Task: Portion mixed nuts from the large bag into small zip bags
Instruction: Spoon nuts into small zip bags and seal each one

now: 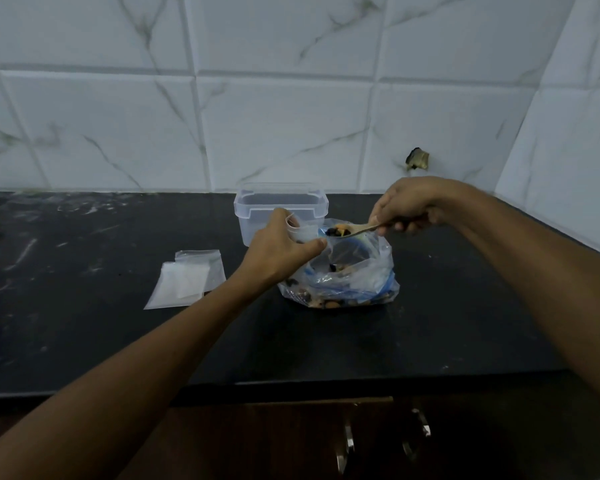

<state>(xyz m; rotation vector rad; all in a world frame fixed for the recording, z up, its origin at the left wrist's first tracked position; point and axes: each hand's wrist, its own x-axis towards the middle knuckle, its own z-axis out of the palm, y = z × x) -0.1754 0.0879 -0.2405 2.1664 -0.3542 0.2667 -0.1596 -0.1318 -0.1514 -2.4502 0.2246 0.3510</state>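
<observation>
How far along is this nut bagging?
Early. No filled bag shows. The right hand holds a loaded spoon beside the small zip bag gripped by the left hand, above the large bag. Spare zip bags lie flat, apparently unfilled.

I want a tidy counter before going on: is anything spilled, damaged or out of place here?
No nuts lie spilled on the countertop. The one odd spot is a dark broken hole in the tiled wall, above the right hand.
</observation>
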